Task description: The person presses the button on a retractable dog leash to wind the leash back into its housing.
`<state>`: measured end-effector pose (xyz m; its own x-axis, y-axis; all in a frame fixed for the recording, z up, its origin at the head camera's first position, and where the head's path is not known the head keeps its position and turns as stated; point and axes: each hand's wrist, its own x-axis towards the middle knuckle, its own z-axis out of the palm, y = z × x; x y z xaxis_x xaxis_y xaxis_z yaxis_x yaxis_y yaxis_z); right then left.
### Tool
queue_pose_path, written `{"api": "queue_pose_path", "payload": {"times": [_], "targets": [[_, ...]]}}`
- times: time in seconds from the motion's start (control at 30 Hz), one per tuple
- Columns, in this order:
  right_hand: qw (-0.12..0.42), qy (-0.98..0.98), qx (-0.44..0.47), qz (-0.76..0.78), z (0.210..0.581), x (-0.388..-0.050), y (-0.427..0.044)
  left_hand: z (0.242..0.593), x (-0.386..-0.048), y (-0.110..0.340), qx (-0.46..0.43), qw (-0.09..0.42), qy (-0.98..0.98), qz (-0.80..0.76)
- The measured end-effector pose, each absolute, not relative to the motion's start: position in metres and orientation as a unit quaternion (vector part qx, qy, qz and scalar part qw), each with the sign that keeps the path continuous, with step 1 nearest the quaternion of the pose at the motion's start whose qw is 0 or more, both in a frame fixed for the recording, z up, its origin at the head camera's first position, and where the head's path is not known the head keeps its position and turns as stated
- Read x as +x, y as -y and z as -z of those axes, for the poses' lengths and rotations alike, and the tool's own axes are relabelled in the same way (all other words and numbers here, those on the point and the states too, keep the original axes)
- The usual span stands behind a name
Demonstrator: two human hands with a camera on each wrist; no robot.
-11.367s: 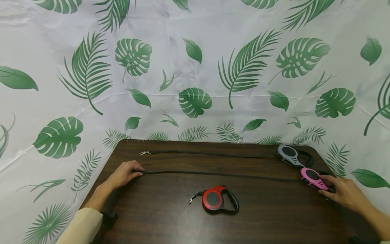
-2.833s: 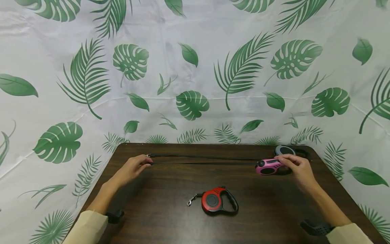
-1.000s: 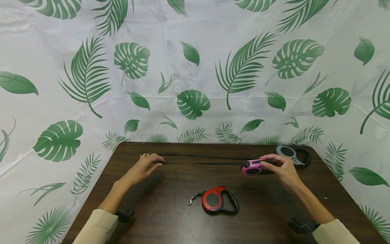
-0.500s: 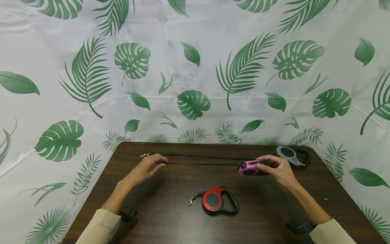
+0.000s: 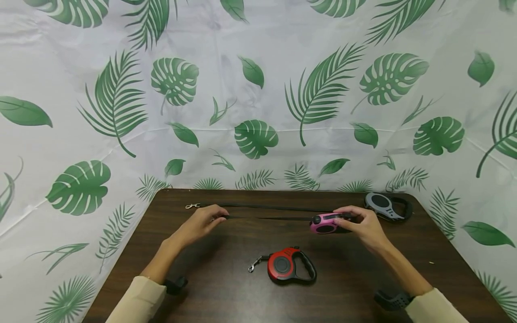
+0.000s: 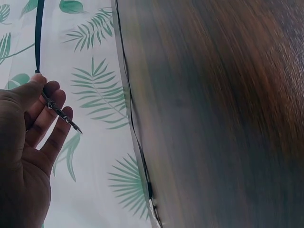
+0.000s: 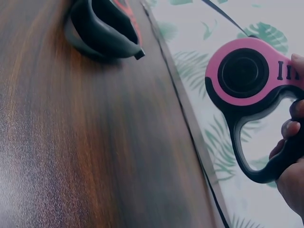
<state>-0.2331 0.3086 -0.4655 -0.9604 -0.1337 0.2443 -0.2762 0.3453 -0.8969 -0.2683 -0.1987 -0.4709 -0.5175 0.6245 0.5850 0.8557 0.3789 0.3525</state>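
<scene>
My right hand [image 5: 363, 224] grips a pink and black retractable dog leash [image 5: 323, 224] by its handle, held above the table. In the right wrist view the round pink case [image 7: 243, 71] shows with the fingers wrapped round the black grip. A black strap [image 5: 270, 218] runs from it to the left, fairly taut. My left hand [image 5: 202, 223] pinches the strap's other end between thumb and fingers; in the left wrist view a metal clip [image 6: 61, 114] hangs past the fingers.
A red retractable leash [image 5: 281, 265] lies at the table's middle, its clip [image 5: 252, 268] pointing left. A grey leash [image 5: 381, 204] sits at the far right, its strap [image 5: 258, 206] drawn out along the back to a clip [image 5: 193, 206]. A leaf-print cloth [image 5: 258, 89] hangs behind the table [image 5: 226, 296].
The pink leash, first at the right edge, has been lifted and brought leftward, while my left hand has moved right. The strap between them has grown much shorter, still shortening slightly.
</scene>
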Motion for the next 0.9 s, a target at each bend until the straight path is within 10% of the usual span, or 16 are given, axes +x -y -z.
{"api": "queue_pose_path", "payload": {"times": [0.9], "targets": [[0.04, 0.791, 0.133, -0.595, 0.465, -0.235, -0.289, 0.466, -0.267, 0.164, -0.461, 0.146, 0.801, 0.353]]}}
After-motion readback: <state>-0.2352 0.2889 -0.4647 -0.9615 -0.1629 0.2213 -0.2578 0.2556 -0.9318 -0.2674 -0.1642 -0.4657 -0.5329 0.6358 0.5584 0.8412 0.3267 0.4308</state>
